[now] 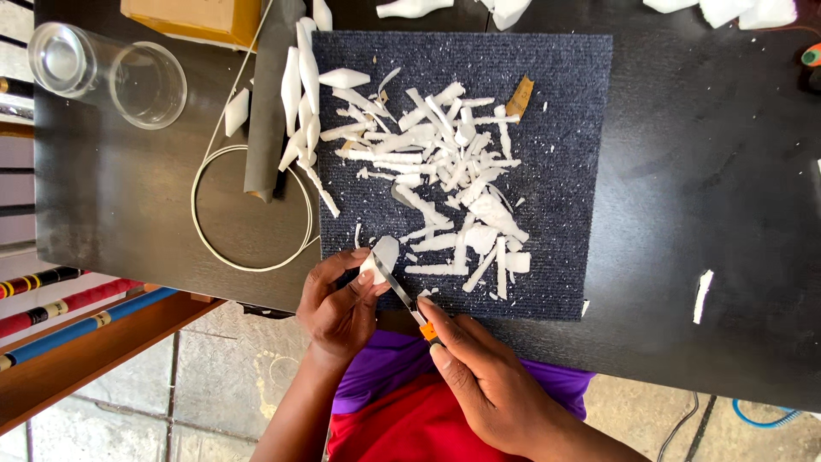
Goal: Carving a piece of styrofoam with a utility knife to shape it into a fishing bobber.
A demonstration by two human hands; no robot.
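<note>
Landmark: square dark blue carpet mat [564, 103] lying on the black table [710, 257].

Work piece: small white foam block [380, 259], rounded at its far end, sitting at the mat's near left corner, just over the mat edge. Long axis runs roughly from the person's side away toward the far side, tilted slightly right; rounded tip points away from the person.

Left hand [338, 304]: curled closed around the foam block, fingers wrapped over its near part, thumb alongside. The block's lower portion is hidden inside the grip.

Right hand [487, 376]: closed on the orange-handled craft knife [402, 295], just off the mat's near edge. Only a sliver of orange handle shows beside the forefinger; the rest is covered by the hand. The thin metal blade points up-left, its tip against the foam block's side.

On the mat: a loose pile of white foam shavings and strips [445, 171] across its centre and left half, with fine white crumbs scattered about.

Left of the mat: longer white foam offcuts [299, 94], a grey rolled sheet [269, 103], a loop of white cord [252, 210], and a clear plastic cup [107, 73] lying on its side near the table's far left corner.

Far edge of frame: more white foam pieces [727, 10], cut off, shapes unclear.
</note>
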